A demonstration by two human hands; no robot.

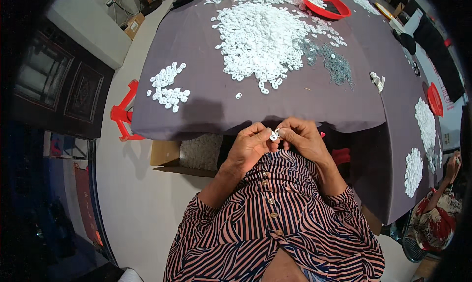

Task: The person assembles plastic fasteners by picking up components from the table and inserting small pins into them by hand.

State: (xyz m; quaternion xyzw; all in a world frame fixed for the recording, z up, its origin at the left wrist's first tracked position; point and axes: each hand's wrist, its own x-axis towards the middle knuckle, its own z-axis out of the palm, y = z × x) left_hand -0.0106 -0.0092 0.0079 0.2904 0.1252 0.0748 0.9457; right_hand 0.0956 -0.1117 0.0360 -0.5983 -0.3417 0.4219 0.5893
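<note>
Just off the table's near edge, my left hand [251, 143] and my right hand [302, 138] meet in front of my body. Between their fingertips is a small white plastic piece [274, 136] with dark holes, pinched from both sides. Whether it is one piece or two pressed together is too small to tell. On the table, a large heap of similar white pieces [258, 41] lies beyond my hands. Beside it on the right is a spread of thin grey metal pins [337, 65]. A smaller group of white pieces [169, 88] lies to the left.
A red bowl [319, 12] stands at the back of the grey-covered table [295, 105]. Below the near edge is a cardboard box [167, 156] of white pieces. A red stool [123, 115] stands at left. At far right, another person's hand [453, 166] is near more white heaps [414, 171].
</note>
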